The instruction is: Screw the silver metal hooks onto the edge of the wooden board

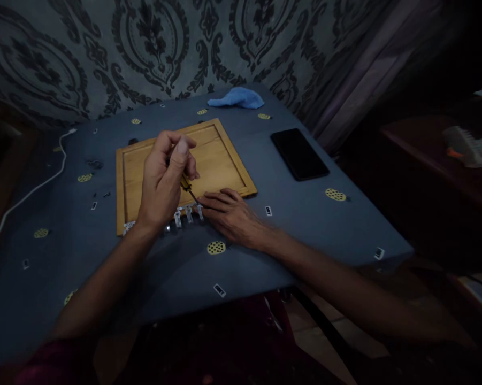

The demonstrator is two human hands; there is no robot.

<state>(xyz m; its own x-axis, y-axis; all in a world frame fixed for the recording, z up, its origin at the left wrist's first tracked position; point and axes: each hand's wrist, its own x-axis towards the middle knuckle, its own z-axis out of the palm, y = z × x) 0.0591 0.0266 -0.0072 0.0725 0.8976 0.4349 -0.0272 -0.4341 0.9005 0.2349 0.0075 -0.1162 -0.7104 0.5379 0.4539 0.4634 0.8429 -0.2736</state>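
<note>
A wooden panel with a raised frame (232,152) lies on the table. Along its near edge is a row of small shiny metal hooks (178,218). My left hand (164,176) is above the panel, fingers curled around a screwdriver (185,184) with a yellow-and-black handle, mostly hidden in the palm. The shaft slants down to the right, its tip by the hooks at the near edge. My right hand (228,216) rests at that edge, fingers stretched over the wood close to the tip. Whether its thumb pinches a hook cannot be made out.
A black phone (299,154) lies to the right on the blue patterned tablecloth (257,272). At the back is a blue cloth (238,98). A white cable (36,188) runs along the left, with several small dark pieces (106,194) nearby. Patterned wallpaper (152,48) rises behind.
</note>
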